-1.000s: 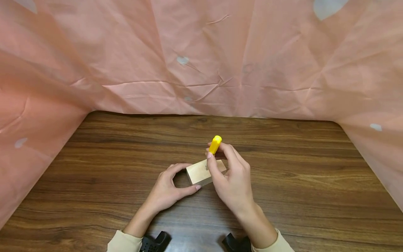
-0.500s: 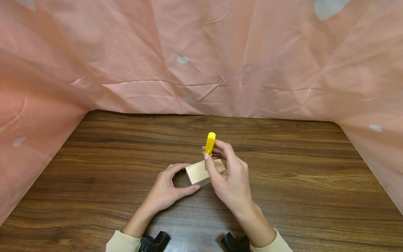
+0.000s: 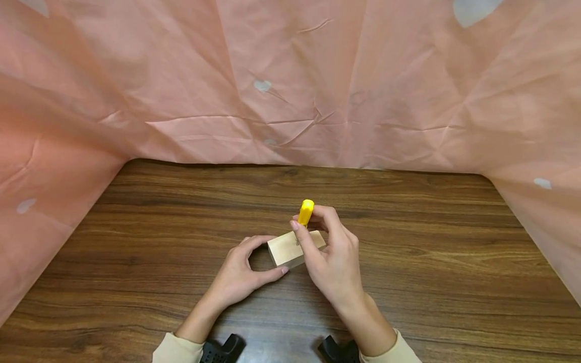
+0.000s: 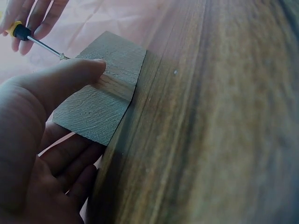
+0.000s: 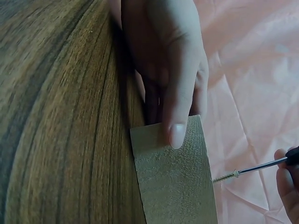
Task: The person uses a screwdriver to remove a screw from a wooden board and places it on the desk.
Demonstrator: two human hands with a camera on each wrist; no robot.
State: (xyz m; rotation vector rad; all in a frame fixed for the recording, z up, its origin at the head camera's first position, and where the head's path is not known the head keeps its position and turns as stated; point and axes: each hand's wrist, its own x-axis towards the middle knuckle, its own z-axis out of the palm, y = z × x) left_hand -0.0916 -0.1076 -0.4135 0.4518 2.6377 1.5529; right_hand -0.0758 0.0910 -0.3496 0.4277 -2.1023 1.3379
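On the table lies a pale wooden block [image 3: 283,248], set at an angle in the head view. My left hand [image 3: 239,272] grips its left end, thumb on the near side and fingers along the far side. A screw [image 5: 226,177] stands in the block's upper face, with part of its thread showing in the right wrist view. Meeting the screw's head is the metal shaft of a screwdriver [image 3: 306,214] with a yellow handle and a black collar. My right hand [image 3: 336,259] pinches the handle between thumb and fingers, above the block's right part.
The brown wood-grain table [image 3: 431,262] spreads around both hands. A pink curtain [image 3: 290,75] with pale hearts walls in the back and both sides. Black wrist-worn devices [image 3: 224,348] show near the sleeves at the bottom edge.
The screwdriver handle swung left and more upright, then leaned back right and sank lower in view. My right thumb and fingers shifted around it. The block and left hand stayed still.
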